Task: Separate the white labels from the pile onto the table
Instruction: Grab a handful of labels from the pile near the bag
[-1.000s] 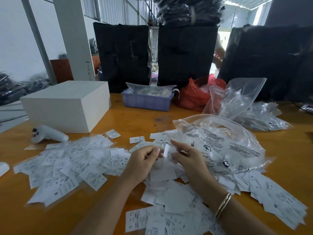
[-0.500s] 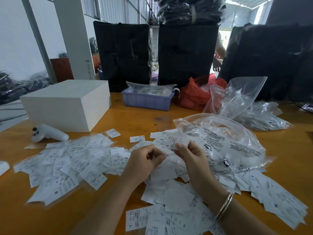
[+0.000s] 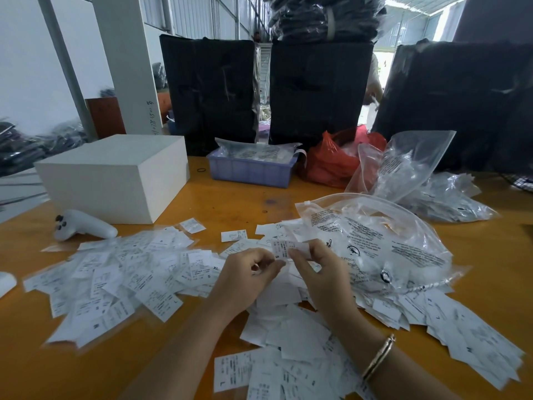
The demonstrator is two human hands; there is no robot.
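Both hands meet above the middle of the loose pile of small white printed paper labels (image 3: pixel 288 319) on the orange wooden table (image 3: pixel 490 255). The right hand (image 3: pixel 320 272) pinches one white label marked "S" (image 3: pixel 284 249) between thumb and fingertips, raised clear of the heap, probably so that it can be peeled from its neighbours. The left hand (image 3: pixel 248 275) is curled, fingertips just beside that pinch; whether it grips the same label or another scrap cannot be told. Left of the grip lies a flatter spread of white labels (image 3: pixel 115 272), apparently those already separated. Right of the grip, touching the pile, sits a clear printed plastic zip bag (image 3: pixel 375 241). Most label print is blurred, and the nearest labels are cut off by the frame edge.
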